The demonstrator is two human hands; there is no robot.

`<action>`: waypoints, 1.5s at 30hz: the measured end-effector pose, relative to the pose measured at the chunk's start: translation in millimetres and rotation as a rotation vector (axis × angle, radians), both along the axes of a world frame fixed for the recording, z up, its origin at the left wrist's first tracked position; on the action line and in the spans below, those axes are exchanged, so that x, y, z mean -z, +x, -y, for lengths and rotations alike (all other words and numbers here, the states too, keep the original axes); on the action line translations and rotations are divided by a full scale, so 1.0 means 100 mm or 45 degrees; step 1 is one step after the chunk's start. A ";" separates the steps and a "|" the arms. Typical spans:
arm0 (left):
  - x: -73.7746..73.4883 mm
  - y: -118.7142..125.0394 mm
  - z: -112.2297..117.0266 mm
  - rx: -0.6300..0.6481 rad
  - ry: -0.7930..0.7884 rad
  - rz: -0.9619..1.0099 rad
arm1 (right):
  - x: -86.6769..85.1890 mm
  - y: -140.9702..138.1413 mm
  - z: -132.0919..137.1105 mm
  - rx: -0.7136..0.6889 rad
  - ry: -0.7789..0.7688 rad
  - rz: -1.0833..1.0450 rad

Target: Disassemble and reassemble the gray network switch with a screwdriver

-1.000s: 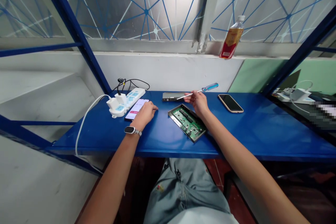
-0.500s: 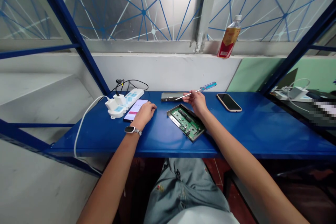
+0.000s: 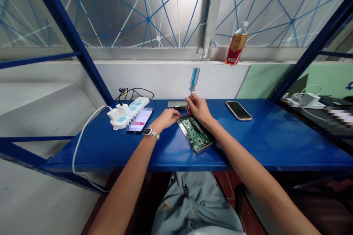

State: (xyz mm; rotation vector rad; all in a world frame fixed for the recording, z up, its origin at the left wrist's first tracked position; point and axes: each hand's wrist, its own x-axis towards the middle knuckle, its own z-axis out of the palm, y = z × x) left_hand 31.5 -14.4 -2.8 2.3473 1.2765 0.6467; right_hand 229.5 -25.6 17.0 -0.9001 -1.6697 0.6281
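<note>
Circuit board [image 3: 196, 132] lies on blue desk [image 3: 264, 139]. Left hand [image 3: 167, 117] sits just left of board's far corner; cannot tell whether it grips. Right hand [image 3: 199, 108], over board's far end, pinches screwdriver [image 3: 193, 82], tip down. Metal box [image 3: 175, 104] lies beyond board.

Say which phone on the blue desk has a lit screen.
The phone beside the white power strip: its screen is lit, while the tan-edged phone right of the right hand has a dark screen.
</note>
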 end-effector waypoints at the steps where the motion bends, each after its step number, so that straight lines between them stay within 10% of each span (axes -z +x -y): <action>1: 0.01 0.03 -0.03 0.014 -0.009 0.014 | -0.01 -0.01 -0.01 0.000 0.019 0.059; 35: 0.24 0.10 0.06 -0.054 0.126 0.294 | 0.07 -0.07 -0.14 -0.149 0.008 0.337; 45: 0.35 0.24 -0.02 -0.003 -0.025 0.652 | 0.03 -0.10 -0.12 0.113 0.063 0.358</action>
